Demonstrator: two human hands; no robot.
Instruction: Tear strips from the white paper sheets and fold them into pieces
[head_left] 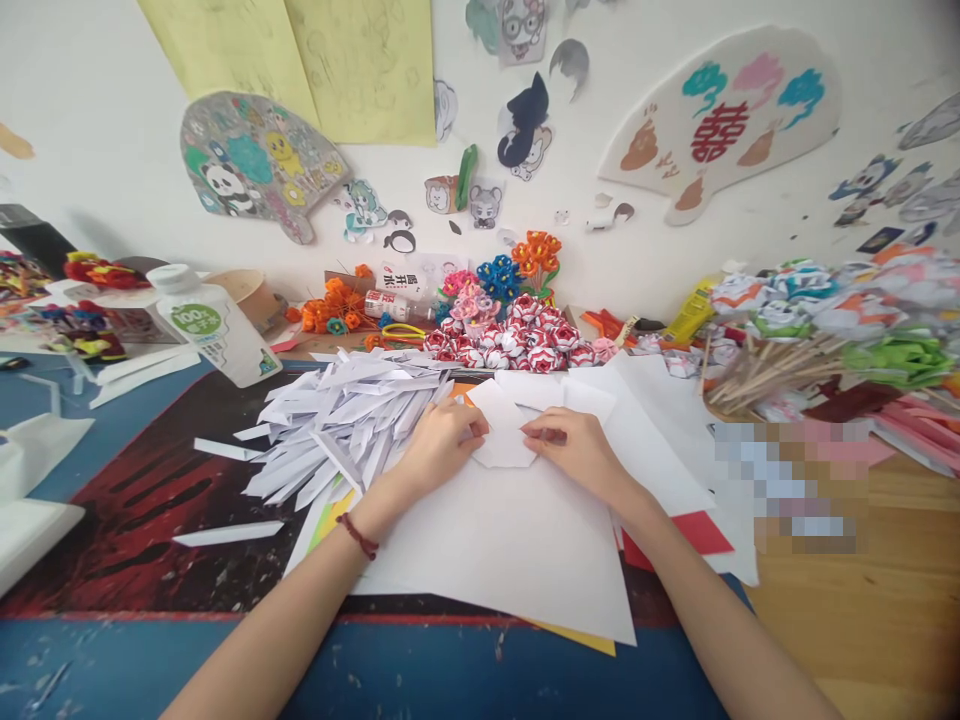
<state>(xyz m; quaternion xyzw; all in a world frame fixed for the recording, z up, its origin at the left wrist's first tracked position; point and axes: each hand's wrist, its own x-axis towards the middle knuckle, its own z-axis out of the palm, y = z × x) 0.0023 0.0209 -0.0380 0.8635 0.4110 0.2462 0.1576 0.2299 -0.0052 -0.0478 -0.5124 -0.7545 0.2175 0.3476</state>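
L hand (pixel 448 440) and R hand (pixel 571 450) are working close together mid-desk, w/ a folded white paper (pixel 504 446) sitting btwn them! L fingers are pinching narrow on its left edge, R fingers are doing likewise on the right, both thumbs facing inward. That folded pc is lying over a big white sheet (pixel 517 545), w/ a yellow sheet (pixel 581 638) peeking out below its near edge. Just beside the L hand, a heap of folded paper strips (pixel 349 425) is spreading over the dark mat (pixel 161 490), and a loose strip (pixel 229 534) is lying apart, nearer the person. By the R forearm, red paper (pixel 703 534) is poking out. Behind the heap a white bottle (pixel 214 325) w/ a green label is standing on the blue desk (pixel 247 640). Back by the wall, red-and-white flowers (pixel 532 335) are bunching up, w/ blue flowers (pixel 499 278) and orange flowers (pixel 541 258) rising behind. Far right, wooden sticks (pixel 772 375) are lying near more paper flowers (pixel 896 358). A dark red bracelet (pixel 357 537) is circling the L wrist.
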